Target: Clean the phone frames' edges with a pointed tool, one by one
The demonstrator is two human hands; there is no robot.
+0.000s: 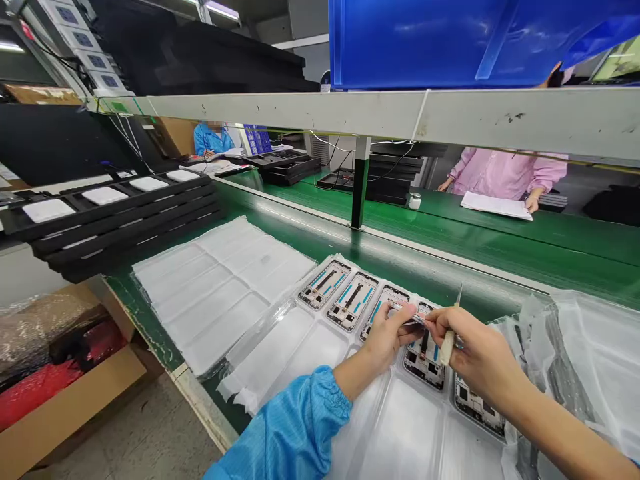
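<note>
My left hand [387, 337] is closed around a phone frame [416, 319], which is tilted almost edge-on so its face is mostly hidden. My right hand [473, 343] pinches at the near end of that frame. It also grips a slim tool [447, 345] with a pale handle and a pointed metal tip that sticks up past the fingers. Beneath both hands lies a clear plastic tray [406, 427] with its back row of pockets holding several phone frames [353, 300] with blue strips and dark flex cables. One more frame [477, 405] sits under my right wrist.
White-covered trays [225, 287] lie to the left, beside stacked black trays [115, 217]. Crumpled clear trays [590, 360] are at the right. A shelf beam [280, 113] on a post [360, 187] crosses ahead, bearing a blue bin [425, 47]. Two people sit beyond.
</note>
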